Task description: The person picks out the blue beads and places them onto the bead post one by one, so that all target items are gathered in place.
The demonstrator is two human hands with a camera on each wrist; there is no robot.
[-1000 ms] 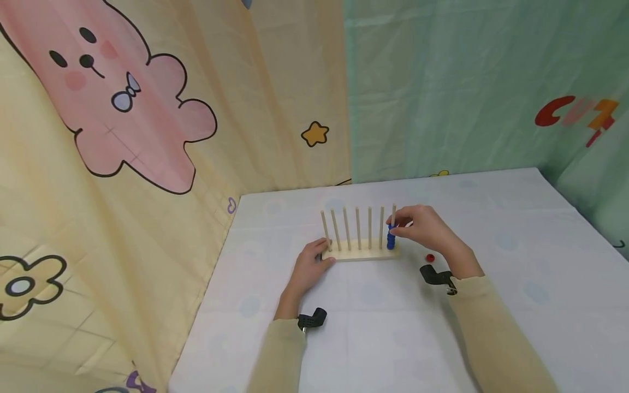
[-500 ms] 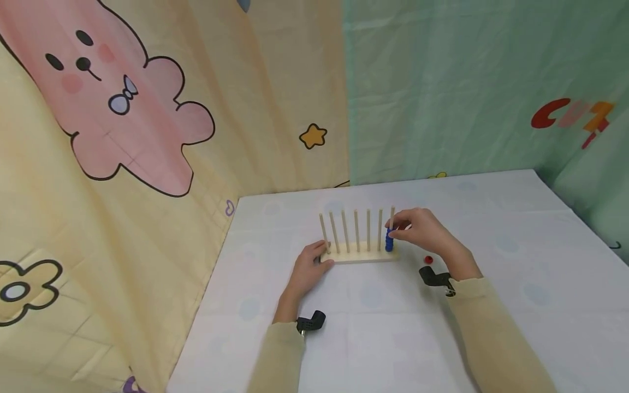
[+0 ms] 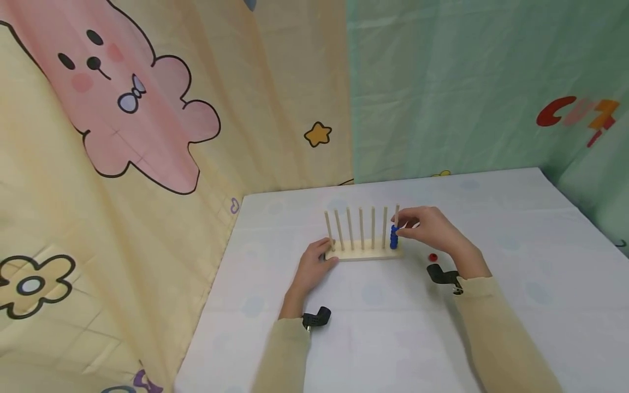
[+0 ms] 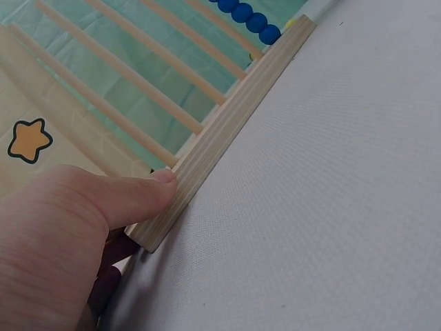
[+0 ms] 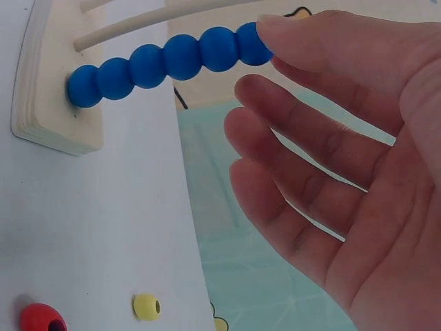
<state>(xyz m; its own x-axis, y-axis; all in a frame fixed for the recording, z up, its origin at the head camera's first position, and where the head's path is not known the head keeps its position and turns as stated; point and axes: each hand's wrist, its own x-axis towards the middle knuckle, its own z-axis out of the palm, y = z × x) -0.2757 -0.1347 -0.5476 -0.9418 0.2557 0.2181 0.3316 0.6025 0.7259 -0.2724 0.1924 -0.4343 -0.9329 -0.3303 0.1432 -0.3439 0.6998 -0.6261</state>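
In the head view a wooden peg rack (image 3: 366, 254) stands on the table, its upright pegs in a row. My left hand (image 3: 312, 266) grips the rack's left end; in the left wrist view the thumb lies along the base's edge. Several blue beads (image 5: 165, 58) are stacked on the rightmost peg. My right hand (image 3: 428, 226) pinches the top blue bead (image 5: 253, 45) of that stack between thumb and index finger. Its other fingers (image 5: 303, 179) are loosely bent and touch nothing. Only blue beads show on the rack.
A red bead (image 3: 433, 257) lies on the white-covered table (image 3: 373, 327), right of the rack. The right wrist view also shows a yellow bead (image 5: 147, 307) near it. Patterned curtains (image 3: 275, 98) hang behind and left of the table.
The head view has shifted slightly. Both hands keep their places: the left on the rack's end, the right at the top of the blue stack.
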